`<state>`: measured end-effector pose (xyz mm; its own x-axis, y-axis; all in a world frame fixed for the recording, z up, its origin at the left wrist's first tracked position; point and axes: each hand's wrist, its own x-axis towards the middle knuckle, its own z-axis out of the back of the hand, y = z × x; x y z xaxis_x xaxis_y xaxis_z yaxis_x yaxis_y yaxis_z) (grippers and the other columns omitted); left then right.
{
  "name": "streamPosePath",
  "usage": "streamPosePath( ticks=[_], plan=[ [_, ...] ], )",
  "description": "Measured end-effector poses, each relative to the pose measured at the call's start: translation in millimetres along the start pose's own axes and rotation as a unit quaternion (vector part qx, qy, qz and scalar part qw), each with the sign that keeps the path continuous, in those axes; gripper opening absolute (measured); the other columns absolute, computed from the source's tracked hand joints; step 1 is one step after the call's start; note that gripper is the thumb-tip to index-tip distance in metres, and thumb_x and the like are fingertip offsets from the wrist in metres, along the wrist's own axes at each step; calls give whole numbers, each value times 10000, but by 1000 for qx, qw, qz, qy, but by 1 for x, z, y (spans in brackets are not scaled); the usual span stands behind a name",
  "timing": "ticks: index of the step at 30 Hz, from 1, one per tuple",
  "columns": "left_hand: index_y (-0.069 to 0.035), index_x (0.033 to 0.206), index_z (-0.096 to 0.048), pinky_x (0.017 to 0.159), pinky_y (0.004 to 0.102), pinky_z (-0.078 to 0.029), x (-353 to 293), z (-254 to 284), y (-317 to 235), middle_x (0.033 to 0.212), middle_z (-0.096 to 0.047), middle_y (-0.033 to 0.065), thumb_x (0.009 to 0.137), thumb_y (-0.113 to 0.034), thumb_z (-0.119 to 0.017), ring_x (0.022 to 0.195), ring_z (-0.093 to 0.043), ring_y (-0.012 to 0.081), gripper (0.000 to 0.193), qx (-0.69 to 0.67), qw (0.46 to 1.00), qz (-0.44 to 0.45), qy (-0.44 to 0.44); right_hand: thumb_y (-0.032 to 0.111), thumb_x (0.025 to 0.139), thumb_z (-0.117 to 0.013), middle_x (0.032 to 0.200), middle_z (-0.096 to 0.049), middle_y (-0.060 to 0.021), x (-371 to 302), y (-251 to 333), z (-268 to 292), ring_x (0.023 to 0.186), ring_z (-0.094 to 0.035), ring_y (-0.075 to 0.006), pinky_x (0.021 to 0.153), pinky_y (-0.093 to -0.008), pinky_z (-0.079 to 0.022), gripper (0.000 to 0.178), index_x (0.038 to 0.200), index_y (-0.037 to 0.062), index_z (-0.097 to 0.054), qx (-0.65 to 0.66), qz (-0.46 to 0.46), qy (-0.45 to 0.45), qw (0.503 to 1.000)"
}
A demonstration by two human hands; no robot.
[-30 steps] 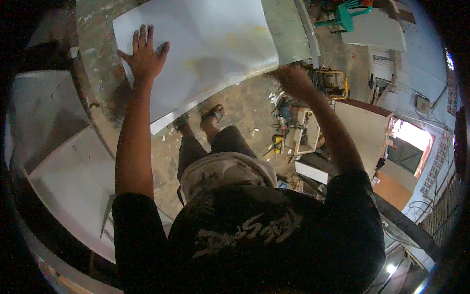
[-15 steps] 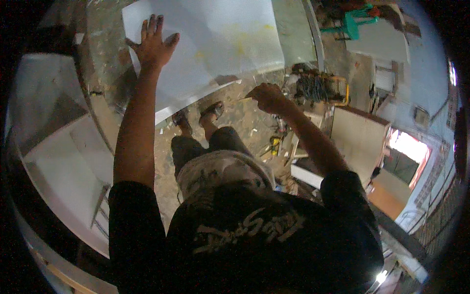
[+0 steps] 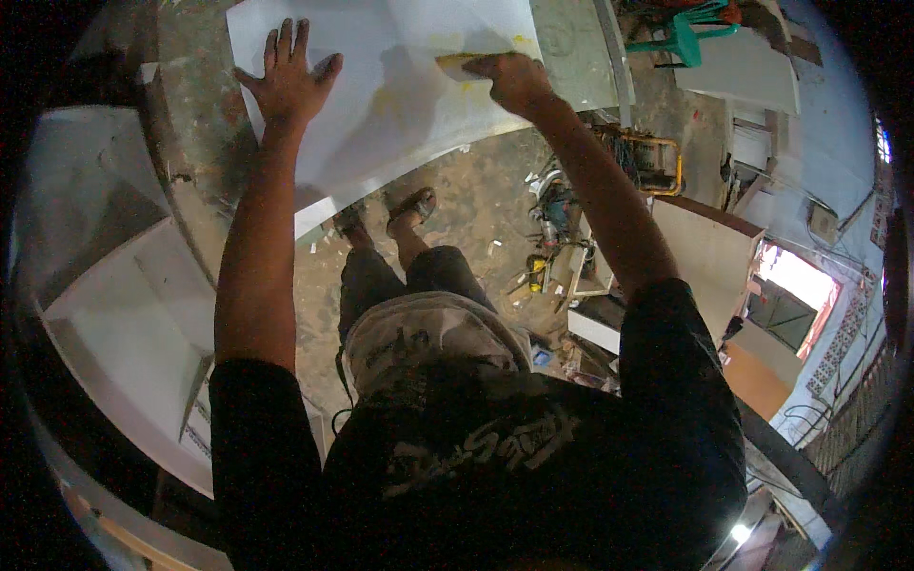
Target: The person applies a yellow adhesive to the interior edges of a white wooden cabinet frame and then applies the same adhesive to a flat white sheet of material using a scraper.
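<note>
A large white sheet lies in front of me, with yellow smears on its right half. My left hand rests flat near the sheet's left edge, fingers spread, holding nothing. Further right, my right hand is closed with its fingers pointing left. It grips a thin flat spreader, yellowish along one edge, low over or touching the smeared part of the sheet; the exact contact cannot be made out. The sheet's near edge curls down toward my feet.
A greenish table surface extends right of the sheet. Power tools and scraps lie on the floor to the right, near a yellow-framed machine. A green plastic chair stands far right. White cabinet pieces stand at left.
My right hand has moved forward from beyond the sheet's near edge to over its yellow smears, carrying the spreader. My left hand stays flat on the sheet, which has shifted slightly.
</note>
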<state>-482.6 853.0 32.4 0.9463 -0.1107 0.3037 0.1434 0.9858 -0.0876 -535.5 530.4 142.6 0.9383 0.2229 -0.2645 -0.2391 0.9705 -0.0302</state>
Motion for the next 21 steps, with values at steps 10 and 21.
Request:
streamPosePath(
  ticks=[10, 21],
  plan=[
    [-263, 1502, -325, 1021, 801, -131, 3, -7, -3, 1586, -262, -19, 862, -723, -431, 1456, -245, 195, 795, -35, 999, 14, -30, 45, 725, -583, 1091, -682, -116, -182, -29, -107, 998, -656, -307, 892, -444, -503, 564, 1260, 213, -638, 69, -6, 377, 923],
    [-257, 1512, -307, 978, 826, -146, -1, -11, 0, 1585, -260, 20, 869, -744, -390, 1454, -239, 242, 810, -27, 997, 49, -55, 65, 837, -594, 1019, -678, -183, -36, 22, 55, 900, -650, -395, 785, -469, -542, 308, 1119, 139, -693, 164, 49, -140, 975]
  ],
)
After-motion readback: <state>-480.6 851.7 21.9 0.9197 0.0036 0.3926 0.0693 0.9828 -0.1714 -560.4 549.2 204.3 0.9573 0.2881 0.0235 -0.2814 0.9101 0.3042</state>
